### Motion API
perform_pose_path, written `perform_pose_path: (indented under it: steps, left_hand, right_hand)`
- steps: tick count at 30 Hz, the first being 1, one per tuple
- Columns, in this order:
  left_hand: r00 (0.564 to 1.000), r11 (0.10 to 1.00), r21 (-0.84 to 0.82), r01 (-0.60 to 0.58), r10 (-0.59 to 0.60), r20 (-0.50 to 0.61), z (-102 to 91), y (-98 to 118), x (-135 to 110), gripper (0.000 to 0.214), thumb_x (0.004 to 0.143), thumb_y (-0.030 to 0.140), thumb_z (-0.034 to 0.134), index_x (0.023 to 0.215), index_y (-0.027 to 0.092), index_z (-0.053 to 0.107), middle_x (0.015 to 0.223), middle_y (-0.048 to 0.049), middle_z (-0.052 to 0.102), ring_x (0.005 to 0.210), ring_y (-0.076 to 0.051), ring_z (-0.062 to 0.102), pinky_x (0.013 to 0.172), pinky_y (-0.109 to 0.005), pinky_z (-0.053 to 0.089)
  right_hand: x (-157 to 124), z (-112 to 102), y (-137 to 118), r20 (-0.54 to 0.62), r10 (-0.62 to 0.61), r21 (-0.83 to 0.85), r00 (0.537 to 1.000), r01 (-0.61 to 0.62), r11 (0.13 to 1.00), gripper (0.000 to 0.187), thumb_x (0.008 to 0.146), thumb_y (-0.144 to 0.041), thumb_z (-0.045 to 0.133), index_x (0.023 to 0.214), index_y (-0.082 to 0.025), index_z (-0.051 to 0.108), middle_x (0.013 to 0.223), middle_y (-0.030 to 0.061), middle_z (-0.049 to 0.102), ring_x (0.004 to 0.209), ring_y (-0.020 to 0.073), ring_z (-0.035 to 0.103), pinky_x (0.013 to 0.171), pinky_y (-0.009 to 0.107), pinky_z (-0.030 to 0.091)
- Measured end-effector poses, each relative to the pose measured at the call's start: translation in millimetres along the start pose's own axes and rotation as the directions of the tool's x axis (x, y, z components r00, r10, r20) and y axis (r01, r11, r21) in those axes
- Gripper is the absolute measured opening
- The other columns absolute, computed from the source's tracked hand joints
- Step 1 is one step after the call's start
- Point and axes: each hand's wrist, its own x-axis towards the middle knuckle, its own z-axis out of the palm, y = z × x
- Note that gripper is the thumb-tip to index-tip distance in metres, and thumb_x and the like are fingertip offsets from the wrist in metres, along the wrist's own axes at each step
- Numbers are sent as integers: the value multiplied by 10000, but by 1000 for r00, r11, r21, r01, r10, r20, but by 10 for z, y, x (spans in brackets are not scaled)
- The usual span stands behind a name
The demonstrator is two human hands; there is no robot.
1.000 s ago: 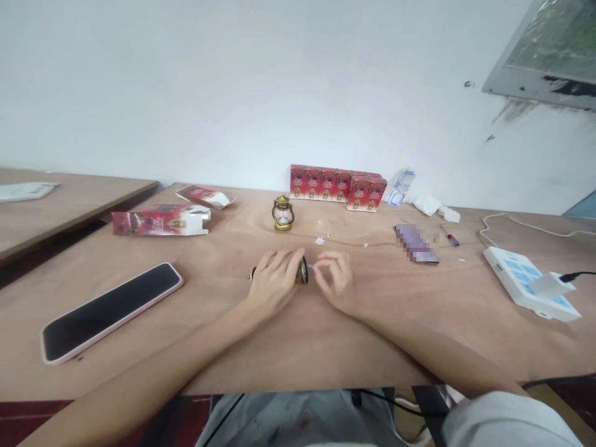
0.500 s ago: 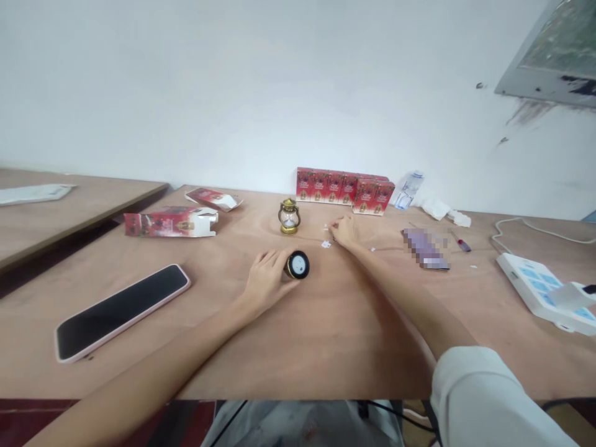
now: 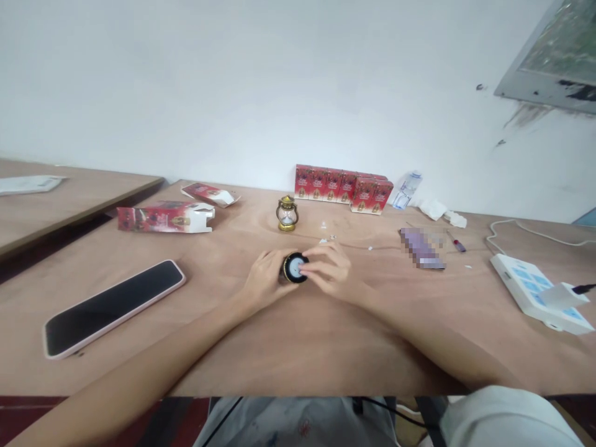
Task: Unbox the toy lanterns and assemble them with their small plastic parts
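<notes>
My left hand (image 3: pixel 264 274) is wrapped round a small lantern, tipped so that its round black base (image 3: pixel 287 277) with a white disc faces me. The rest of its body is hidden by my fingers. My right hand (image 3: pixel 336 273) is closed in a pinch, its fingertips at the white disc; whatever is in the pinch is too small to make out. Behind my hands, a gold lantern (image 3: pixel 287 215) with a clear middle stands upright. Small white scraps (image 3: pixel 323 240) lie just beyond my right hand.
Red boxes (image 3: pixel 321 183) line the wall, and opened red cartons (image 3: pixel 162 218) lie at left. A phone (image 3: pixel 116 307) rests at front left. To the right are a bottle (image 3: pixel 407 190), crumpled tissue (image 3: pixel 432 208), a purple packet (image 3: pixel 421 248), a screwdriver (image 3: pixel 459 244) and a power strip (image 3: pixel 535 288).
My right hand has come from the white scraps, back and to the left, to the lantern's base. My left hand still holds the lantern in nearly the same place.
</notes>
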Motion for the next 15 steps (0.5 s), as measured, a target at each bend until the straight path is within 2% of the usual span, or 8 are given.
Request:
perform_pose_path:
  steps: [5,10,13,15]
  left_hand:
    - [999,998,-37,-47,47,6,-22,46,14,428,672,296,717,1074,203,604,990,-75,665,901,-257,618,816,-332,420]
    - [980,980,41,-196,194,48,-31,35,45,405,712,299,674,1084,187,560,977,-77,658,877,-226,630,794,-325,479]
    - [961,958,94,-271,264,78,-26,33,42,375,753,318,626,1085,179,519,959,-76,646,857,-213,627,753,-328,503]
    - [959,949,138,-284,279,55,-22,44,34,383,782,313,604,1119,177,483,971,-78,638,860,-199,623,738,-315,506]
  right_hand:
    - [17,-13,96,62,-135,49,989,132,990,84,828,-244,609,838,-251,692,983,41,683,926,152,602,792,329,518]
    - [13,-14,114,38,-218,73,975,215,974,79,830,-229,606,837,-208,683,998,77,673,956,165,621,802,322,533]
    - [-10,-7,92,34,-228,104,973,224,969,83,830,-234,605,842,-188,673,1005,99,668,963,169,626,811,312,541]
    - [-30,2,71,17,-170,109,985,167,980,90,821,-234,617,879,-185,666,1004,104,665,960,171,629,824,317,540]
